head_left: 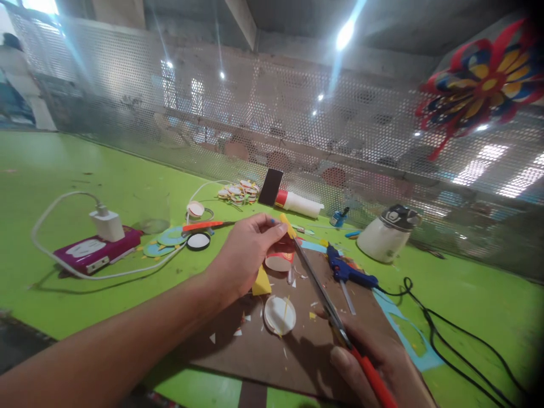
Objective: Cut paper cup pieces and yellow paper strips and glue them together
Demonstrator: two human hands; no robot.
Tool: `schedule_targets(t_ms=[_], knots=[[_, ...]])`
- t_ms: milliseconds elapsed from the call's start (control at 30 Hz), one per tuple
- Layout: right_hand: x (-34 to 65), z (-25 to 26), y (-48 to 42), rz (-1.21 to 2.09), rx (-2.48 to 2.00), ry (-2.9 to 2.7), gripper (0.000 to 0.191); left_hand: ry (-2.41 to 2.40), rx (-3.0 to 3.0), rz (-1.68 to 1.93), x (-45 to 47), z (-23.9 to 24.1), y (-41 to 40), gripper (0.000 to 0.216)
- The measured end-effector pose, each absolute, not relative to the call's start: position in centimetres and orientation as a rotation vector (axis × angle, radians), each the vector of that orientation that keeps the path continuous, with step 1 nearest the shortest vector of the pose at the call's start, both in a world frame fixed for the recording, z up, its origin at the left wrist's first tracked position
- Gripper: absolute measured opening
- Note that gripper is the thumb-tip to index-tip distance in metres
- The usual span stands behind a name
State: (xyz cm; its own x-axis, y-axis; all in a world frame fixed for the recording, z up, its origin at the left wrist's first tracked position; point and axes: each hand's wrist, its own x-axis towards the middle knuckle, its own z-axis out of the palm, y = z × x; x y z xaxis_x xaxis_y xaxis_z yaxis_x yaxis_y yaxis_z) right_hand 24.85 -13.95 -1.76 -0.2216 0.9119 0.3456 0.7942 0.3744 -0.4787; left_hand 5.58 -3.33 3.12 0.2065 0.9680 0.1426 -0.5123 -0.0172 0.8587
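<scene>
Over the brown board (297, 362) on the green counter (127, 181), my left hand (244, 255) pinches a small yellow paper piece (288, 225) between thumb and fingertips, holding it up just above a red-and-white paper cup shape (278, 260). My right hand (378, 362) is closed around the red handles of the scissors (317, 283), whose long blades point away from me and meet the yellow piece. A white paper disc (279, 315) lies on the board between my hands, and a blue glue gun (346, 271) rests just right of the blades.
</scene>
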Motion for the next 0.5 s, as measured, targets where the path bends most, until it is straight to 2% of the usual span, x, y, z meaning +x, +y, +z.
schedule_targets(t_ms=[200, 500], knots=[[24.85, -1.99, -14.22, 0.299, -1.446, -2.0, 0.039, 0.614, 0.961, 1.274, 5.21, 3.65, -3.29, 0.011], [25.54, -2.18, -13.97, 0.051, -1.455, -1.935, 0.033, 0.647, 0.942, 1.235, 4.97, 3.82, -3.35, 0.013]])
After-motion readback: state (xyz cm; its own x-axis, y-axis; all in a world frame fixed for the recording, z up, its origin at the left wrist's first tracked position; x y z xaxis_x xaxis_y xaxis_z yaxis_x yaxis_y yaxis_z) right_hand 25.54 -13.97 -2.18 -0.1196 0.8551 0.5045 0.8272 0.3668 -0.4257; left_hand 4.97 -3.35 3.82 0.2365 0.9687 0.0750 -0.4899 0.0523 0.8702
